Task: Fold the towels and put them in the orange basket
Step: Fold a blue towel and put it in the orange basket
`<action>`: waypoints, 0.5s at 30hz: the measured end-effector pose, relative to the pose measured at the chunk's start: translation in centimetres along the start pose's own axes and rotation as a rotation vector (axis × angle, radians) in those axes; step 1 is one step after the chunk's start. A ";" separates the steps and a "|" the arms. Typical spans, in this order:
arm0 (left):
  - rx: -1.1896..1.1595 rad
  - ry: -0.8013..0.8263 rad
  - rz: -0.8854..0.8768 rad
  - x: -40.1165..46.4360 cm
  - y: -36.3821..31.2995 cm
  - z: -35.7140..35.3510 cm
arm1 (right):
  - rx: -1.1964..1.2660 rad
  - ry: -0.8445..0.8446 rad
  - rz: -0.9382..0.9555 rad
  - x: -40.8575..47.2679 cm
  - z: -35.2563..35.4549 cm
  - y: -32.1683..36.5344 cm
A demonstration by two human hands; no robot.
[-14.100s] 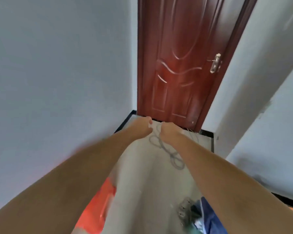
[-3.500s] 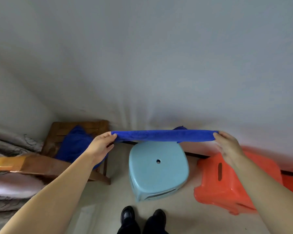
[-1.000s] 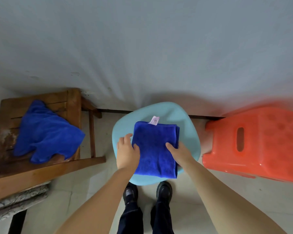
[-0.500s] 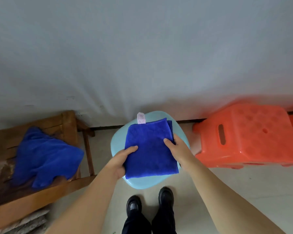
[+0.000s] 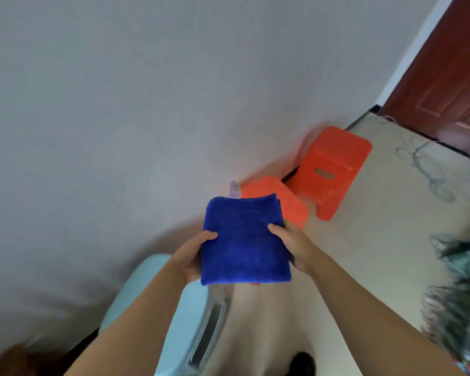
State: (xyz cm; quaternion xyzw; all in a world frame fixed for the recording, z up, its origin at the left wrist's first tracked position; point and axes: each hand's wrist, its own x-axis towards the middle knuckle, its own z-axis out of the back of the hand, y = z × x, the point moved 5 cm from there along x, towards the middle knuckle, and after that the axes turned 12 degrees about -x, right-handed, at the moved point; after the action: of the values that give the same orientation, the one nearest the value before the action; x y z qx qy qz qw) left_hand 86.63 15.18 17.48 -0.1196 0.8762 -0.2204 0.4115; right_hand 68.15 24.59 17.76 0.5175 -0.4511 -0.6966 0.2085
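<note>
A folded blue towel is held flat in the air between both hands, raised off the light blue stool where it lay half a second ago; the stool now sits low and to the left, beneath the left forearm. The left hand grips the towel's left edge, thumb on top and fingers hidden underneath, and the right hand grips the right edge the same way. A small pale label sticks up from the towel's far edge; there is print on it, but it is too blurred to read. The view has swung to the right since the earlier frame: the wooden chair with the second blue cloth is out of sight, and a dark red door now shows at the upper right. Just beyond the towel, partly hidden by it, is an orange plastic piece against the grey wall; whether this is the basket cannot be told. Beside it, further right, stands an orange stool with a slot in its side. A grey cord lies looped on the pale floor near the door, and blurred patterned fabric fills the right edge. One dark shoe shows at the bottom.
</note>
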 end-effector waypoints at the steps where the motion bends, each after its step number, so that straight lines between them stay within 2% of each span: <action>1: 0.044 0.027 0.021 1.1 0.4 -2.7 | 0.063 -0.019 -0.002 -0.7 2.8 0.3; 5: 0.223 0.139 0.060 5.7 2.9 -15.0 | 0.272 -0.065 0.000 -3.9 14.6 0.9; 12: 0.337 0.354 0.088 14.0 10.6 -35.4 | 0.383 -0.231 -0.021 -9.6 35.8 -0.4; 15: 0.395 0.439 0.134 16.6 13.7 -42.1 | 0.444 -0.305 -0.016 -11.2 42.5 -1.6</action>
State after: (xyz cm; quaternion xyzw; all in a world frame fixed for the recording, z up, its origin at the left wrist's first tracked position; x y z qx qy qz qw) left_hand 43.17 32.79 23.46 0.0711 0.8904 -0.3794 0.2412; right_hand 33.99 51.44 24.81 0.4434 -0.6147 -0.6521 0.0140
